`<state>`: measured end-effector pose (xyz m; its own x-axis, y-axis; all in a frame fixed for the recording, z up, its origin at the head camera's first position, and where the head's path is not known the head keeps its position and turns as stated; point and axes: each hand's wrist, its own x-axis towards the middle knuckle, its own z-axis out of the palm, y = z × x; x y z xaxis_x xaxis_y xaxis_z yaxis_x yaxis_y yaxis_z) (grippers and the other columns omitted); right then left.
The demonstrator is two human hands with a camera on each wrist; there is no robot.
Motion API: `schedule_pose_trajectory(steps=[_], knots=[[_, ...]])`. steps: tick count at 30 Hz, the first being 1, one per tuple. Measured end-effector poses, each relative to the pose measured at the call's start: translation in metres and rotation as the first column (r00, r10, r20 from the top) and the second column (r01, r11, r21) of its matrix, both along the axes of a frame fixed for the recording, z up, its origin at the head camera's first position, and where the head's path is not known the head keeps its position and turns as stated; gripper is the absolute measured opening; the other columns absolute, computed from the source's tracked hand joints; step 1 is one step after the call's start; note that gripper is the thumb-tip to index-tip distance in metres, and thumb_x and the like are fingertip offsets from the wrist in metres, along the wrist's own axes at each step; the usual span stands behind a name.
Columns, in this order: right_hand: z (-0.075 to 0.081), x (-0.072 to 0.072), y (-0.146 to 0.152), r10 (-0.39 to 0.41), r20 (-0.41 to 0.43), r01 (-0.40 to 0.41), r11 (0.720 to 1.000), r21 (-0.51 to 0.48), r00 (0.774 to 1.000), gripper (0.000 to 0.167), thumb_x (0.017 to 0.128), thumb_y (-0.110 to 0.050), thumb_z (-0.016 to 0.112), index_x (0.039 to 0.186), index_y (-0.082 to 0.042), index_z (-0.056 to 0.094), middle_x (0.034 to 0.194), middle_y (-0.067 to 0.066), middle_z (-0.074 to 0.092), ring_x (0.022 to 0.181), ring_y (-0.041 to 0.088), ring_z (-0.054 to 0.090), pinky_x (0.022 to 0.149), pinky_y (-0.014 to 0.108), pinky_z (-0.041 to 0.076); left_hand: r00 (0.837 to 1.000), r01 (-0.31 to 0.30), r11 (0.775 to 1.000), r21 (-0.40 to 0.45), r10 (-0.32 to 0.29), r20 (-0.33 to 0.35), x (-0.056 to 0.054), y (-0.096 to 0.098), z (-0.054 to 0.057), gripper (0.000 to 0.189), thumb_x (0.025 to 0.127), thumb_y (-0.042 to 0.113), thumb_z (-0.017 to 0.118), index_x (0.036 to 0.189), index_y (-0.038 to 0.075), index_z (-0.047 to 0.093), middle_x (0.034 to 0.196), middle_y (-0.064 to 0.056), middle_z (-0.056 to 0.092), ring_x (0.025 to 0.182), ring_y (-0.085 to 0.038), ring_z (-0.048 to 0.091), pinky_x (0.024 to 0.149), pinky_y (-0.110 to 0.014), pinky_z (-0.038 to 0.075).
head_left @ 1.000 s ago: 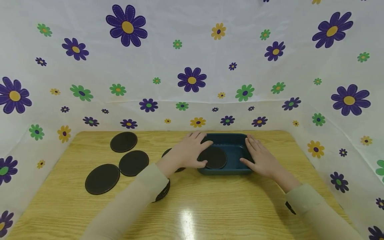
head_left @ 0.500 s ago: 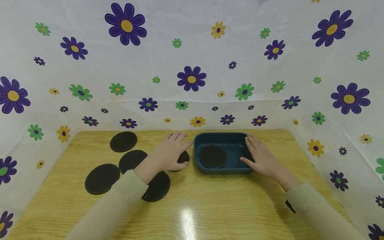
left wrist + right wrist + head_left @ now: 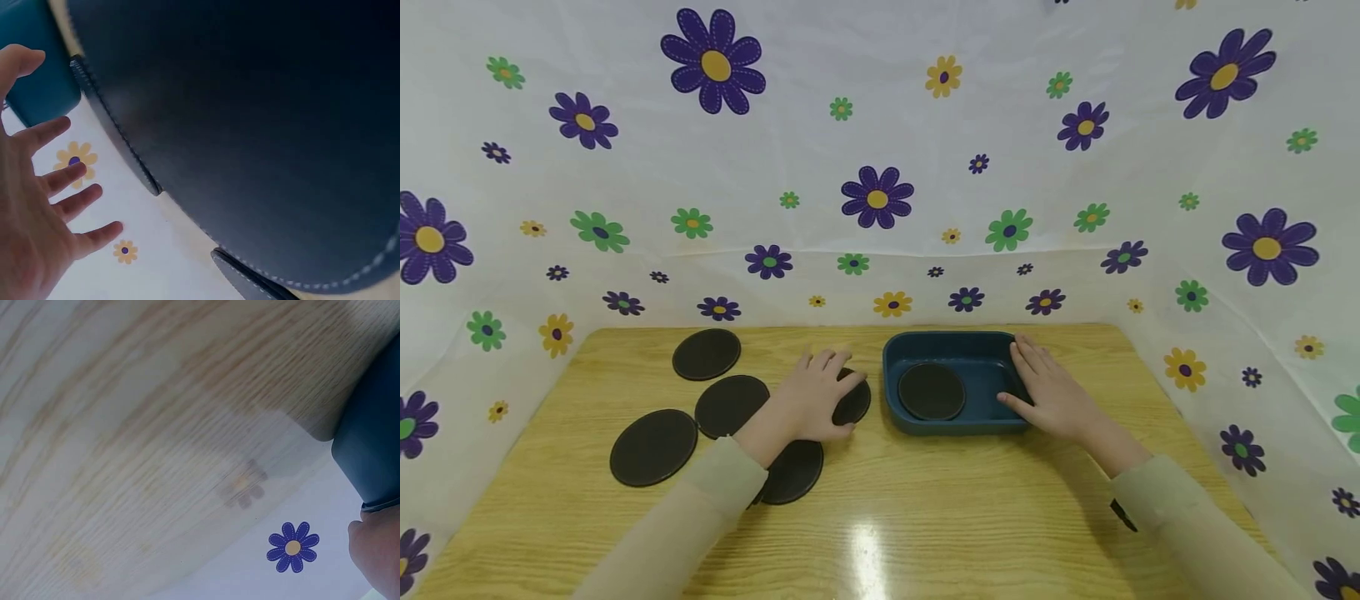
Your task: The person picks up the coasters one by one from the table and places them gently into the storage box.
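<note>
My left hand (image 3: 811,396) hovers with spread fingers over a round black coaster (image 3: 853,398), its fingertips close to that coaster's edges. In the left wrist view the fingers (image 3: 57,181) are apart with nothing between them, and a black coaster (image 3: 237,137) with white edge stitching fills much of the picture. My right hand (image 3: 1052,396) rests along the right end of a dark blue rectangular box (image 3: 988,392), thumb over its inside and fingers straight at the rim. Flat inside the box, on its left side, lies another black coaster (image 3: 931,392).
Left on the wooden table (image 3: 925,517) lie more black coasters: one at the back (image 3: 706,354), one in the middle (image 3: 732,406), one at the far left (image 3: 653,447) and one partly under my left wrist (image 3: 793,473). A flowered white cloth (image 3: 820,167) surrounds the table.
My left hand has moved left from the box's left rim and down over the nearby coaster. The right hand stays at the box.
</note>
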<state>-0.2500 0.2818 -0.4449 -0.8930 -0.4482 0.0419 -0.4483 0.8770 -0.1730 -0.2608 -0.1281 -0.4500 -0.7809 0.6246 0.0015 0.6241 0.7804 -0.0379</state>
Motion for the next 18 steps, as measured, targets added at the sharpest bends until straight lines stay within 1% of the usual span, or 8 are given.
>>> schedule_pose_trajectory(steps=[3, 5, 9, 11, 13, 18], knots=[[0.000, 0.000, -0.001, -0.001, 0.001, 0.001, 1.000, 0.001, 1.000, 0.092, 0.107, -0.050, 0.054, 0.163, 0.014, 0.019, 0.175, 0.032, 0.010, 0.162, 0.050, 0.012, 0.131, 0.062, 0.015, 0.999, -0.021, 1.000, -0.017, 0.022, 0.046, -0.003, -0.001, -0.005, 0.079, 0.090, 0.056, 0.072, 0.158, 0.021, 0.050, 0.167, -0.021, 0.035, 0.152, -0.045, 0.038, 0.118, -0.072, 0.035], [0.000, -0.001, -0.002, -0.003, -0.001, 0.003, 1.000, -0.002, 1.000, 0.092, 0.107, -0.049, 0.055, 0.163, 0.014, 0.019, 0.175, 0.032, 0.010, 0.163, 0.050, 0.012, 0.131, 0.063, 0.015, 0.998, -0.028, 0.999, -0.036, 0.030, 0.059, -0.005, -0.001, -0.009, 0.081, 0.090, 0.057, 0.072, 0.159, 0.022, 0.048, 0.167, -0.021, 0.035, 0.152, -0.045, 0.038, 0.116, -0.072, 0.037], [-0.002, -0.002, -0.002, -0.003, -0.009, 0.003, 1.000, -0.002, 1.000, 0.092, 0.107, -0.049, 0.055, 0.163, 0.014, 0.019, 0.174, 0.032, 0.010, 0.163, 0.050, 0.011, 0.131, 0.063, 0.015, 0.997, -0.026, 0.996, -0.080, 0.032, 0.073, -0.008, -0.001, -0.015, 0.083, 0.090, 0.058, 0.070, 0.161, 0.023, 0.045, 0.163, -0.020, 0.038, 0.146, -0.043, 0.043, 0.112, -0.069, 0.042], [-0.002, -0.002, -0.001, -0.004, -0.012, 0.004, 1.000, -0.001, 1.000, 0.092, 0.107, -0.049, 0.055, 0.163, 0.014, 0.019, 0.175, 0.032, 0.010, 0.163, 0.050, 0.012, 0.131, 0.063, 0.015, 0.996, -0.025, 0.996, -0.085, 0.032, 0.080, -0.009, -0.001, -0.017, 0.083, 0.090, 0.056, 0.070, 0.161, 0.022, 0.044, 0.160, -0.020, 0.039, 0.143, -0.043, 0.045, 0.110, -0.067, 0.044], [-0.003, -0.003, -0.001, -0.005, -0.015, 0.005, 1.000, 0.001, 1.000, 0.092, 0.107, -0.050, 0.054, 0.163, 0.013, 0.019, 0.175, 0.031, 0.010, 0.162, 0.050, 0.012, 0.131, 0.062, 0.015, 0.997, -0.019, 0.997, -0.081, 0.025, 0.075, -0.010, 0.000, -0.019, 0.082, 0.090, 0.054, 0.069, 0.161, 0.021, 0.044, 0.158, -0.020, 0.040, 0.141, -0.043, 0.047, 0.109, -0.066, 0.045], [-0.004, -0.003, 0.001, -0.007, -0.014, 0.007, 1.000, -0.002, 1.000, 0.092, 0.107, -0.050, 0.054, 0.164, 0.013, 0.019, 0.175, 0.031, 0.010, 0.162, 0.050, 0.012, 0.131, 0.061, 0.015, 0.998, -0.002, 0.998, -0.065, 0.007, 0.070, -0.010, 0.001, -0.019, 0.082, 0.089, 0.050, 0.067, 0.161, 0.018, 0.044, 0.157, -0.021, 0.042, 0.141, -0.045, 0.046, 0.110, -0.067, 0.044]])
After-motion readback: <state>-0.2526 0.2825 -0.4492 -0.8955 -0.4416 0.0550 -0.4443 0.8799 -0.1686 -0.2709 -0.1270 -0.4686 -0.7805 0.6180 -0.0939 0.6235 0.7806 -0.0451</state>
